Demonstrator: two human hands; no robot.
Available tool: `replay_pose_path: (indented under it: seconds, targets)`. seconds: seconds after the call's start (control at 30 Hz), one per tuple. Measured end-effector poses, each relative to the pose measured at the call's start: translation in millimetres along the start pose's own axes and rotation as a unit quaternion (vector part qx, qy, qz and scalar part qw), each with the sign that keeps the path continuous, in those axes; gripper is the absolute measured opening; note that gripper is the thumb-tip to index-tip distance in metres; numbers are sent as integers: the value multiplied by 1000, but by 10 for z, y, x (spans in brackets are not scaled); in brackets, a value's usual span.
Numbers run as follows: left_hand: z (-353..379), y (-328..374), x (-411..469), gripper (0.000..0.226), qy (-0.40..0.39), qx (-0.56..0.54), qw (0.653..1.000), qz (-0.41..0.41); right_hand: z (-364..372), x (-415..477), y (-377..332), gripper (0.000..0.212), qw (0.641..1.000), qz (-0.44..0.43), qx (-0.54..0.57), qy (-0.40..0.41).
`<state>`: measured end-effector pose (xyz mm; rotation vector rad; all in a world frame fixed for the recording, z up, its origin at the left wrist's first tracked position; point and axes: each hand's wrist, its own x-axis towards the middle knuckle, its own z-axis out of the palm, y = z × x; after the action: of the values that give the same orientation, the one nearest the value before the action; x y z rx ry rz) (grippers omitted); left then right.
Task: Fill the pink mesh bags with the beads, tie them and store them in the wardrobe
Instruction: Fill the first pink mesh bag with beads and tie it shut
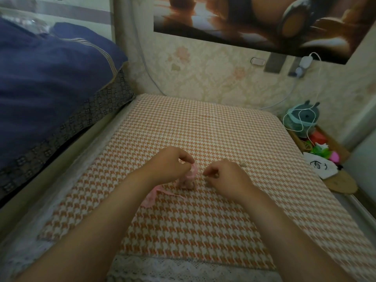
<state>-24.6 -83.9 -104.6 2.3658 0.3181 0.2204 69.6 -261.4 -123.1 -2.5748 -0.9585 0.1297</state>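
Observation:
A small pink mesh bag (188, 180) stands on the orange-and-white houndstooth table cover (203, 220). My left hand (171, 161) pinches the bag's gathered top from above. Just right of the bag, my right hand (225, 176) has its fingertips closed; whether they hold a bead or a string is too small to tell. A second pink mesh bag (151, 197) lies flat beside my left forearm. A small beige bead-like object (242, 164) rests on the cover beyond my right hand. No wardrobe is in view.
A bed with a dark blue quilt (50, 78) runs along the left. At the right, a low shelf holds a teal plush toy (303, 119), white cables and small colourful items (323, 153). A floral wall (213, 74) stands behind the table.

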Motion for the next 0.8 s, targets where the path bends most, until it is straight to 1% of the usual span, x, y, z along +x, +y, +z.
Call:
replay_pose_path:
  seconds: [0.2, 0.3, 0.4, 0.5, 0.63, 0.73, 0.8]
  targets:
    - [3, -25, 21, 23, 0, -5, 1000, 10, 106, -20, 22, 18, 994, -25, -107, -17]
    - [3, -29, 29, 23, 0, -8, 1000, 10, 118, -2, 8, 20, 992, -36, -117, -17]
    - [3, -27, 31, 23, -2, -12, 1000, 11, 50, 16, -27, 20, 997, -24, -77, 12]
    - [10, -25, 36, 24, -4, -9, 1000, 12, -66, 30, -87, 18, 998, -8, 10, 55]
    - [22, -28, 47, 26, -2, -8, 1000, 15, -150, 29, -211, 14, 985, -39, 126, 115]
    - [13, -29, 35, 27, -7, -11, 1000, 21, -129, 6, -308, 11, 980, -82, 148, 109]
    - [2, -34, 28, 26, -10, -11, 999, 31, -90, 0, -341, 11, 980, -106, 131, 102]
